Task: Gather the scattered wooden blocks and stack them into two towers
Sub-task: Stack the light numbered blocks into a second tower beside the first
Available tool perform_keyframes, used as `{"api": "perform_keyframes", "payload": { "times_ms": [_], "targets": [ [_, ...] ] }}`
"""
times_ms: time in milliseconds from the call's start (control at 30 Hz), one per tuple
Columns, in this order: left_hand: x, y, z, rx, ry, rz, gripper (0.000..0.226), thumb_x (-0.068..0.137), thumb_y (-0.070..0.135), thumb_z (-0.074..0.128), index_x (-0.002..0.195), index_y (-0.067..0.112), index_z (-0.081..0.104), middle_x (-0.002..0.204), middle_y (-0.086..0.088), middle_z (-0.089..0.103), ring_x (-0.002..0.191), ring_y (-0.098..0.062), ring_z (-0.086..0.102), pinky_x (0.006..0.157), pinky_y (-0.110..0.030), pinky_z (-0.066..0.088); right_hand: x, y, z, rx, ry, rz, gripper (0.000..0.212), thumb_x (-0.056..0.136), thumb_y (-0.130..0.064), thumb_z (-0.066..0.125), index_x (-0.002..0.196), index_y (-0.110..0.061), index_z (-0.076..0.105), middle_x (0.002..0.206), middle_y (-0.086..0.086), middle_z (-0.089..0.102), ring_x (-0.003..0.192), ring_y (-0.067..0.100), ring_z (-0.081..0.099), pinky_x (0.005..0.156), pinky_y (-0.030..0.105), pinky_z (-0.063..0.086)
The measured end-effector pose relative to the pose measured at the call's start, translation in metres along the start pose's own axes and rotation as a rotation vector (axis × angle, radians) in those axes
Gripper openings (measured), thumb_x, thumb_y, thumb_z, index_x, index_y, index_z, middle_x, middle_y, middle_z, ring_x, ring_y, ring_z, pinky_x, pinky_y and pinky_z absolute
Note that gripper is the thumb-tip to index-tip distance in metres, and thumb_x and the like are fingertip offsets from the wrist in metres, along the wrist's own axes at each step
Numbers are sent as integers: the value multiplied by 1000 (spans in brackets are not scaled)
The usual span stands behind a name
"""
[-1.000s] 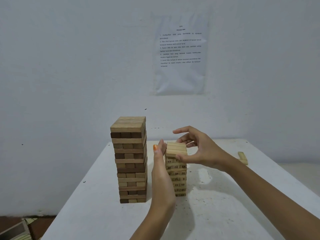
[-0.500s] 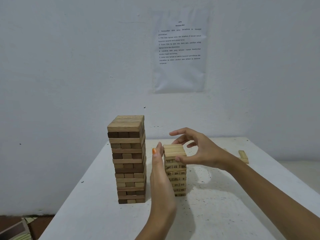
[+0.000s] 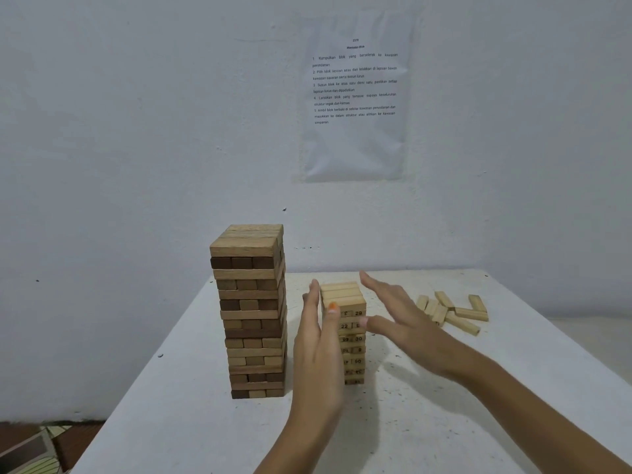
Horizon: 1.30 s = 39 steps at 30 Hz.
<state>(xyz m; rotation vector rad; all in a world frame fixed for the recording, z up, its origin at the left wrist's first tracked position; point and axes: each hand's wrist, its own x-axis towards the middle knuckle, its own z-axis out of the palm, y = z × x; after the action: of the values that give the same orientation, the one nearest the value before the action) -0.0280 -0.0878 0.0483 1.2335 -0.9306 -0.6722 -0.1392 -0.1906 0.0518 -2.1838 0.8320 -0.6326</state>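
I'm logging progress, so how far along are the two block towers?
Done: the tall tower stands stacked on the table. In hand: the left hand and right hand, fingers straight, flank the shorter numbered tower, apparently squaring it. Left: the loose blocks lying at the right are not yet stacked.

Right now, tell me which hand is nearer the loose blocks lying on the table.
Right. The right hand is open beside the numbered tower, on the side toward the loose blocks. The left hand is at the tower's opposite side, farther from them.
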Motion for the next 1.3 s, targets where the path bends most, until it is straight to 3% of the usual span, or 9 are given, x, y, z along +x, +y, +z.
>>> {"api": "perform_keyframes", "payload": {
  "times_ms": [67, 133, 267, 367, 567, 733, 967, 1100, 1300],
  "targets": [
    [0, -2, 0, 51, -3, 20, 46, 101, 36, 34, 145, 43, 25, 145, 30, 27, 130, 15, 23, 104, -15, 20, -4, 4, 8, -7, 15, 12, 64, 101, -40, 40, 154, -34, 5, 143, -25, 16, 140, -6, 4, 120, 34, 5],
    [0, -5, -1, 104, -3, 41, 47, 100, 39, 33, 146, 45, 23, 146, 31, 25, 137, 9, 18, 112, -22, 18, -5, 7, 16, 37, 45, 39, 62, 100, -47, 33, 153, -38, 3, 151, -23, 15, 144, 0, 4, 121, 39, 7],
    [2, -8, -3, 165, -8, 70, 49, 99, 41, 31, 147, 42, 20, 149, 29, 22, 138, 9, 16, 117, -25, 15, -3, 7, 27, 97, 105, 64, 66, 88, -62, 25, 150, -48, 7, 151, -17, 26, 144, 8, 16, 120, 46, 14],
    [4, -9, -2, 177, -19, 74, 49, 99, 40, 31, 147, 40, 20, 152, 27, 21, 140, 8, 16, 119, -28, 16, -3, 4, 30, 102, 127, 23, 52, 102, -47, 27, 151, -42, 9, 143, -20, 30, 143, 6, 18, 120, 43, 12],
    [6, -12, -3, 184, -24, 78, 50, 99, 40, 30, 148, 37, 19, 153, 23, 21, 141, 4, 17, 119, -33, 18, -2, 3, 32, 135, 193, 30, 49, 103, -44, 28, 151, -44, 17, 141, -11, 39, 138, 10, 29, 118, 44, 18],
    [8, -13, -3, 170, -22, 80, 49, 100, 38, 30, 148, 36, 19, 153, 19, 24, 142, 1, 19, 119, -32, 19, -3, -4, 32, 102, 196, 3, 47, 105, -33, 27, 151, -35, 17, 115, -30, 40, 130, 6, 33, 117, 36, 18],
    [11, -15, -5, 162, -13, 106, 47, 102, 30, 31, 148, 30, 23, 153, 16, 27, 140, 2, 22, 117, -25, 23, -5, -5, 36, 76, 224, -22, 47, 105, -31, 27, 151, -30, 19, 115, -31, 40, 126, 0, 35, 110, 24, 24],
    [14, -19, -6, 168, -3, 117, 45, 103, 27, 30, 148, 30, 26, 153, 12, 28, 140, 0, 25, 112, -18, 26, -5, -4, 38, 18, 246, -58, 46, 105, -28, 25, 151, -25, 22, 116, 0, 55, 117, 0, 40, 110, 28, 28],
    [17, -24, -6, 182, 2, 115, 46, 102, 26, 30, 148, 28, 26, 154, 10, 26, 140, 0, 24, 88, 9, 25, -6, -5, 40, -70, 254, -117, 53, 103, -38, 18, 153, -20, 17, 117, -16, 45, 125, 2, 37, 113, 36, 28]
  ]
}}
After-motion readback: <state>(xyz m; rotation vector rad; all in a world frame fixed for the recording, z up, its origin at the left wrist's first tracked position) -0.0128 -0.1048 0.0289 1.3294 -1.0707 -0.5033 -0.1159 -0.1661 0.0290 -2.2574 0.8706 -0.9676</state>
